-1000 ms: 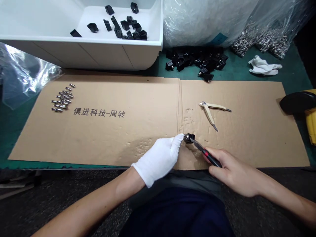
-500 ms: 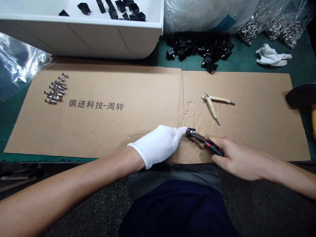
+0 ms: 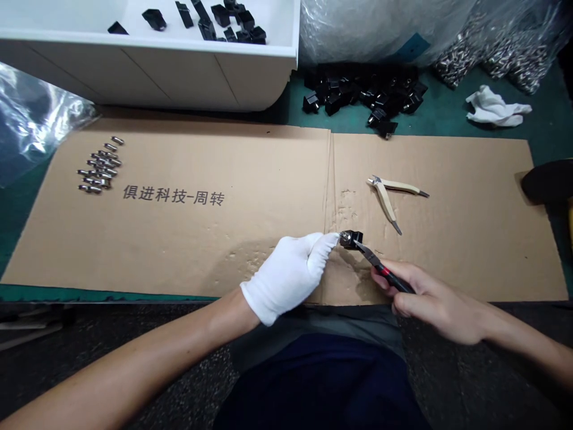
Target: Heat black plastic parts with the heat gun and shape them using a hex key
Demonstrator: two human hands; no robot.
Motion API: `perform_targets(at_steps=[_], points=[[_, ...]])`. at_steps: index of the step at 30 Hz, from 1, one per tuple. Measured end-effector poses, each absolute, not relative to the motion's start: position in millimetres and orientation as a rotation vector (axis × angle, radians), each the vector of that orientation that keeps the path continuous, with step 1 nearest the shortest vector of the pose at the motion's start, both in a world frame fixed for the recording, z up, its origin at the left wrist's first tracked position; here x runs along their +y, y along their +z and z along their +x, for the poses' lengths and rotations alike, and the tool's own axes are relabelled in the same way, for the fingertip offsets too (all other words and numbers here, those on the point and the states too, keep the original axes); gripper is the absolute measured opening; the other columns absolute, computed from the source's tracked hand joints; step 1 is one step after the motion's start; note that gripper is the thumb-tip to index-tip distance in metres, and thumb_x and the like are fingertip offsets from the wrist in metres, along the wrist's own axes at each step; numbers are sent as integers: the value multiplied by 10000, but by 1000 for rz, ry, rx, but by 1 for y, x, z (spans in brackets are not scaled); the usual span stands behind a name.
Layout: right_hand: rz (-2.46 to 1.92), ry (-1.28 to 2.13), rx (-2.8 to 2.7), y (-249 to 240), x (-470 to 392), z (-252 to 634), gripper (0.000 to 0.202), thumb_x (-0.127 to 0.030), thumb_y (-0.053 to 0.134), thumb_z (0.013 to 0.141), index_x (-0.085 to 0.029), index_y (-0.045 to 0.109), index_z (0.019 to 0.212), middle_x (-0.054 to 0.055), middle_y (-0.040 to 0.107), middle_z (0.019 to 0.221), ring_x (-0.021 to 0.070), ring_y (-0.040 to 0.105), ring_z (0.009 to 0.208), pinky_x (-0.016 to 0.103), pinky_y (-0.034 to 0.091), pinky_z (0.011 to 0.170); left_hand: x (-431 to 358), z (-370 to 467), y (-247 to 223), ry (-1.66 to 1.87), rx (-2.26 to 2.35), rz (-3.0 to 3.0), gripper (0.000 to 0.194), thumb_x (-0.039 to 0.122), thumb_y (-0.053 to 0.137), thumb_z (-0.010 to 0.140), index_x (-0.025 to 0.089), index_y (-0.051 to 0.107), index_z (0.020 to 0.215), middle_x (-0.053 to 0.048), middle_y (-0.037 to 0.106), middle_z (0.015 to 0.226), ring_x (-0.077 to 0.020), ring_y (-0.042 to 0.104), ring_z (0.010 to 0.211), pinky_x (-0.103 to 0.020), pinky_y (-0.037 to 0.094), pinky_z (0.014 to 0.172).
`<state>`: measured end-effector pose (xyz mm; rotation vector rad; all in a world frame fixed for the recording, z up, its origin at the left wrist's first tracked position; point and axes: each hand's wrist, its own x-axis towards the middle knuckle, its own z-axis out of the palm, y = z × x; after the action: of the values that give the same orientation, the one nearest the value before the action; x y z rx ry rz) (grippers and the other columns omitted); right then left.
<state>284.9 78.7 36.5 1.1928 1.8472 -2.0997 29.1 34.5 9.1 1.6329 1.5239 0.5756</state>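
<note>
Since 0.5 s earlier, black part [image 3: 352,239] reappeared upright on cardboard [image 3: 179,239], pinched by gloved left hand [image 3: 290,275]; right hand [image 3: 430,298] gripped pliers [image 3: 380,270], tips retracted onto part's edge.

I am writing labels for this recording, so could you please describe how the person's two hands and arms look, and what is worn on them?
The left hand wears a plain white fabric glove ending at the wrist. The right hand is bare, ungloved. Both forearms are bare; no sleeves, watch or markings show.
</note>
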Motion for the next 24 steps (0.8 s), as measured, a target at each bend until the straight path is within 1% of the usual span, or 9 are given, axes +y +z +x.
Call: perform_targets(at_steps=[2,5,8,10,12,16,20,24], points=[[1192,-2250,1705,30,74,282,145,-121,519,793,-220,487,894,-19,417,822,148,355,708,275,330,595,32,31,8,631,1552,1590,449,393,347,1081,192,742,1002,-27,766,852,-191,716,793,-297,506,760],[1174,-2556,1438,20,64,273,190,-132,536,741,-216,444,885,-30,376,792,128,303,668,258,268,555,28,35,8,706,1591,1568,464,387,345,1080,186,676,824,1,683,707,-145,619,629,-272,443,641],[1085,-2912,981,13,52,261,265,-141,562,662,-221,420,871,-47,343,756,107,268,614,246,217,517,26,37,6,792,1602,1561,457,358,337,1078,187,621,764,7,628,673,-124,545,579,-267,378,574],[1024,-3062,707,12,45,252,292,-145,580,630,-223,415,858,-58,317,741,91,215,576,237,181,493,25,39,4,851,1602,1532,458,354,332,1078,190,599,744,12,597,654,-116,507,556,-267,346,547],[981,-3150,571,11,39,245,300,-142,602,618,-220,419,842,-64,299,734,80,182,559,231,169,487,24,39,2,897,1604,1513,450,349,340,1077,195,573,724,17,574,638,-111,486,546,-268,334,540],[886,-3249,408,8,30,238,316,-126,622,607,-219,428,838,-67,299,729,72,176,548,226,169,492,22,41,0,925,1636,1527,430,320,356,1074,206,525,696,27,538,619,-103,464,534,-265,333,544],[842,-3317,327,7,22,232,323,-136,638,621,-222,437,859,-66,305,741,72,178,555,221,170,499,19,45,1,957,1702,1451,448,366,361,1075,212,505,680,33,520,593,-101,449,514,-263,338,533],[811,-3375,285,7,16,221,332,-142,642,617,-222,432,861,-64,304,742,71,172,556,219,165,498,18,49,2,986,1751,1378,461,382,353,1077,210,506,678,21,552,622,-107,470,541,-262,350,543]])
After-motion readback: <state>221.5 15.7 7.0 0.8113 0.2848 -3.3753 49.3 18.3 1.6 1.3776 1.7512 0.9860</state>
